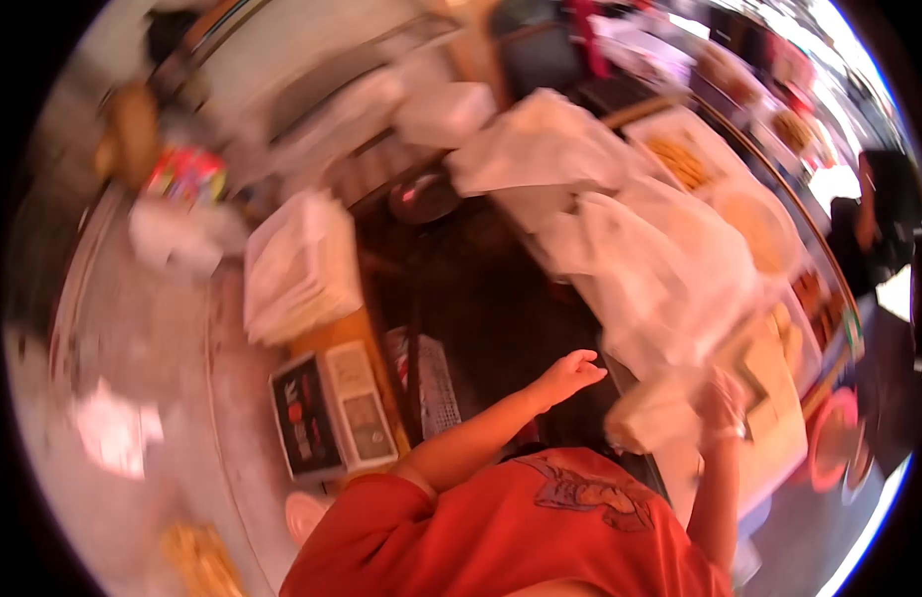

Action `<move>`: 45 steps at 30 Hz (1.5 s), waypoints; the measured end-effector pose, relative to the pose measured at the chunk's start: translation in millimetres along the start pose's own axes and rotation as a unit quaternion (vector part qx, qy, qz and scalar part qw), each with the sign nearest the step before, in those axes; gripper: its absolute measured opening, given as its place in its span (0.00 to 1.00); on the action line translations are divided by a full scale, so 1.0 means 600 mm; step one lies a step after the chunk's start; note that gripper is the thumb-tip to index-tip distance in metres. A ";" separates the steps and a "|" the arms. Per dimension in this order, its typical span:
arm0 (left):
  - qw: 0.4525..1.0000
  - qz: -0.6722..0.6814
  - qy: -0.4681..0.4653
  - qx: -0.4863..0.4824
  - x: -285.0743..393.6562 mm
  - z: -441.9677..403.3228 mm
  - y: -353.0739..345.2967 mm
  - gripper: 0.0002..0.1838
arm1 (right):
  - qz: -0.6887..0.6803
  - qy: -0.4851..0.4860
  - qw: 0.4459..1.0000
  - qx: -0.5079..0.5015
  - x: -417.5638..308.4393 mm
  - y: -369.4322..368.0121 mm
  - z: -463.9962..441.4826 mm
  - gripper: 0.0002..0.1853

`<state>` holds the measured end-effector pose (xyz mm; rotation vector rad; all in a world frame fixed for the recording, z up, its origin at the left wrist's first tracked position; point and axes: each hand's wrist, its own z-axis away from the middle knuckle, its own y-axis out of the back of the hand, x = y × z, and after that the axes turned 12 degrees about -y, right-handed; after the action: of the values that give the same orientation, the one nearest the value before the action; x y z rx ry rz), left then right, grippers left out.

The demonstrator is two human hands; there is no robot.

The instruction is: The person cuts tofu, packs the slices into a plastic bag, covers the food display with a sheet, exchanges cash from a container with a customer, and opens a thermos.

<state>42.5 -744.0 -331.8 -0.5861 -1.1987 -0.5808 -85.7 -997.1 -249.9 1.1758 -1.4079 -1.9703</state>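
My left hand (pixel 568 378) is in the air over the dark gap beside the counter, its fingers apart and nothing in them. At the right, my right hand (pixel 721 403) seems to wear a thin clear glove and is blurred. It is beside a brown paper-like bundle (pixel 652 410); whether its fingers grip the bundle cannot be made out. Large white cloths or sheets (pixel 670 269) lie crumpled on the counter just beyond. Flat brown cardboard (pixel 769 418) lies to the right of my right hand.
Trays of yellow food (pixel 680 159) and a round tub (pixel 754 227) line the counter's far right side. A stack of white sheets (pixel 300 267) and a black box (pixel 304 423) stand at the left. A person in dark clothes (pixel 869 224) is at the right edge.
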 end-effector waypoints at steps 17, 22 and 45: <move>0.008 -0.658 0.045 0.752 0.297 0.954 0.623 0.42 | 0.099 0.142 0.960 0.222 -0.140 -0.003 -0.027 0.08; 0.011 -0.742 0.256 0.620 0.256 1.228 0.789 0.15 | 0.513 -0.065 0.822 0.238 0.054 0.077 -0.140 0.14; 0.812 0.573 0.016 0.106 0.200 -0.019 0.128 0.16 | -0.681 -0.289 0.645 -0.193 -0.256 0.010 0.027 0.04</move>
<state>134.4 -709.0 -228.0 -0.9623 -0.6607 0.5730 -17.2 -875.0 -184.1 1.6231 0.1479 -3.6318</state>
